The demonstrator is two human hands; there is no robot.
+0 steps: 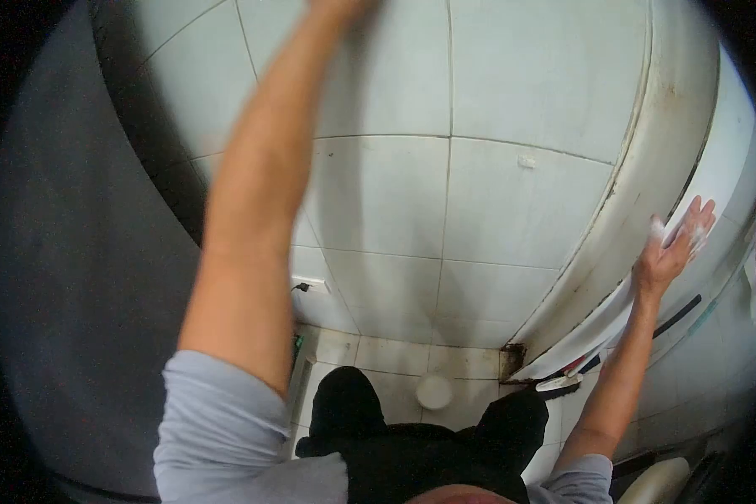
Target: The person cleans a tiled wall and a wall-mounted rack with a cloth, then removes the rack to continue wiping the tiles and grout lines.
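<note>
My left arm stretches up along the white tiled wall (386,193). Only the blurred base of my left hand (342,7) shows at the top edge; its fingers are cut off, so whatever they touch or hold is hidden. Out to the right, my right hand (679,239) lies against or just in front of a white door-like panel (697,172), fingers stretched out and somewhat apart. White foam or lather covers parts of its fingers and thumb. No object shows in that hand.
A stained door frame (630,202) runs down the right, with a broken, dark corner (512,361) at its foot. On the tiled floor stands a round white container (434,391). A brush-like item (559,384) lies by my leg. A dark surface (84,277) fills the left.
</note>
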